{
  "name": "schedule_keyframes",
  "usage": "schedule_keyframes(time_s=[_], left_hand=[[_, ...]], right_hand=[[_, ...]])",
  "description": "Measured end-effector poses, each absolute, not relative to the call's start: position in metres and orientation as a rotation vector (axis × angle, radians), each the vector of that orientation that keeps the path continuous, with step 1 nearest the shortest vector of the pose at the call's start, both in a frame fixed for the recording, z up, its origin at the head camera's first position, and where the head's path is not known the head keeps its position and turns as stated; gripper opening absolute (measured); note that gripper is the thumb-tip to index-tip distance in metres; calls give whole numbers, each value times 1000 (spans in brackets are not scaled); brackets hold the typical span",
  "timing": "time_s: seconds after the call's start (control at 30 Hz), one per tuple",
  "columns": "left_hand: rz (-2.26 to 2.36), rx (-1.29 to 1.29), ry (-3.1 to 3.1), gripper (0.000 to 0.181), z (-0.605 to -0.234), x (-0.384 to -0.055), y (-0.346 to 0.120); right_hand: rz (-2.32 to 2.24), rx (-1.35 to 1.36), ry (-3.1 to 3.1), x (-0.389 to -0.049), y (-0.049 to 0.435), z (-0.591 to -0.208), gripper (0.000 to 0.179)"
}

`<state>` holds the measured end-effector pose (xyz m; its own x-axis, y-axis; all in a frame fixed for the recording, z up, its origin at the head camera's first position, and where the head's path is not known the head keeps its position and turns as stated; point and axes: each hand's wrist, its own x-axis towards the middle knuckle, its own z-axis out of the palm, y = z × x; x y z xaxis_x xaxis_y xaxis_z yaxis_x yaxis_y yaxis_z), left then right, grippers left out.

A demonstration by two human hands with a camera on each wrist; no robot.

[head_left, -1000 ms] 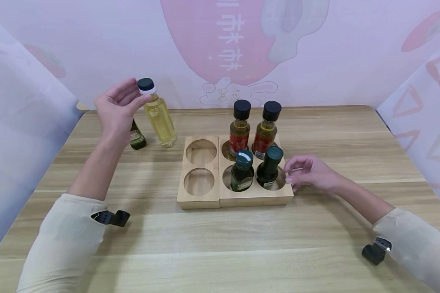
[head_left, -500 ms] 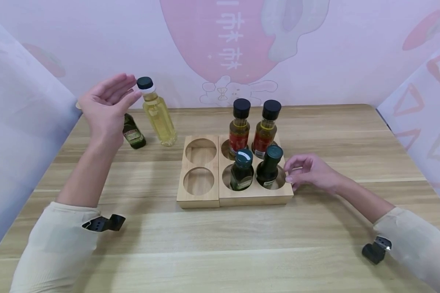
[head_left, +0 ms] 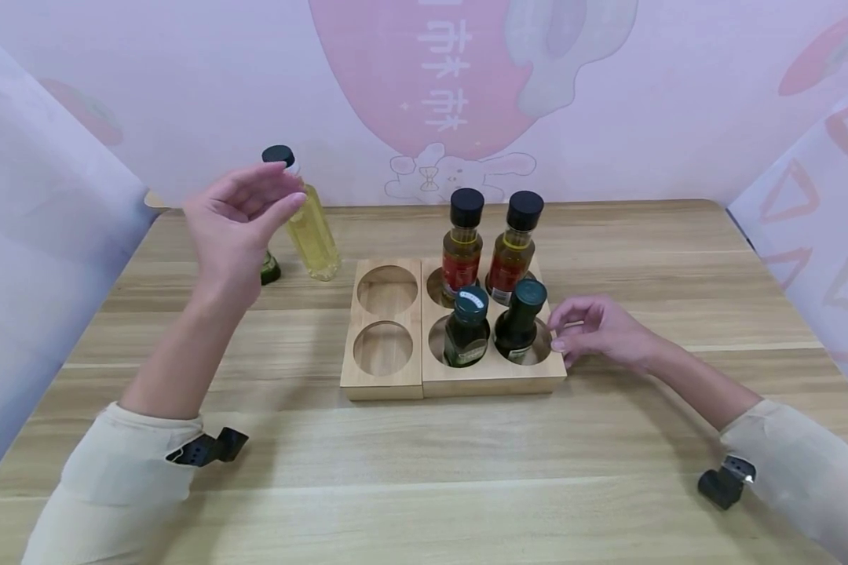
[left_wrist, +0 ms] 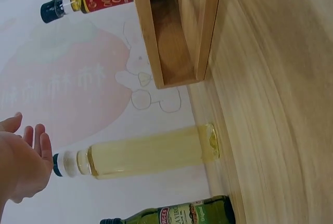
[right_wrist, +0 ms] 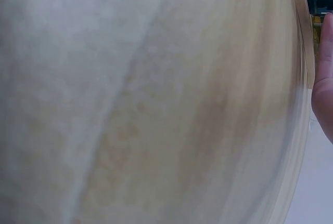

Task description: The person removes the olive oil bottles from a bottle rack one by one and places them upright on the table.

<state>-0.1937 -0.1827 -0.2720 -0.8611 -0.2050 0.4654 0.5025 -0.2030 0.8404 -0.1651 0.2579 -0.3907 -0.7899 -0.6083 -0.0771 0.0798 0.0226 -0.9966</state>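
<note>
My left hand [head_left: 236, 224] hovers with loosely bent fingers in front of a tall clear bottle of pale yellow oil [head_left: 314, 239]; in the left wrist view it sits near the cap and holds nothing. Behind the wrist, mostly hidden, is a dark green oil bottle [head_left: 270, 269], whose label shows in the left wrist view. The relaxed fingers of my right hand [head_left: 597, 333] touch the right side of a wooden bottle rack [head_left: 495, 387]. Two red-labelled oil bottles [head_left: 461, 263] with black caps stand in its back holes. Two dark green bottles [head_left: 466, 337] occupy the front holes.
A narrower wooden rack piece [head_left: 381, 392] with two vacant round holes adjoins the rack's left side. Everything stands on a wood-grain table [head_left: 424, 486]. A printed pale backdrop [head_left: 608, 141] rises behind it, with side panels at left and right.
My left hand first drew left, away from the yellow oil bottle's neck, then came back right and lower, covering the green bottle again. The right hand and the rack stayed put.
</note>
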Motion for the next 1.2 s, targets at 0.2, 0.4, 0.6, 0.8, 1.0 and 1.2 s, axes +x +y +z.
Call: schedule_keyframes(time_s=[0.2, 0.4, 0.6, 0.8, 1.0, 1.2], left_hand=[[-2094, -418, -1745, 29, -278, -185, -173], [-2080, -465, -1923, 27, -287, -178, -163], [-2093, -485, -2014, 28, -298, -176, -155], [-2111, -518, -2108, 33, -302, -172, -150], [-2077, -554, -2210, 34, -303, -170, -148], [-2009, -608, -2311, 35, -305, -167, -139]], right_hand=[[-1827, -554, 1795, -166, 258, -391, 23], [-1835, -570, 1779, -166, 258, -392, 25], [-1835, -580, 1776, -166, 258, -393, 23], [-1838, -584, 1770, -166, 259, -393, 24], [-1840, -592, 1766, -167, 259, -393, 24], [-1846, -611, 1764, -168, 259, -395, 22]])
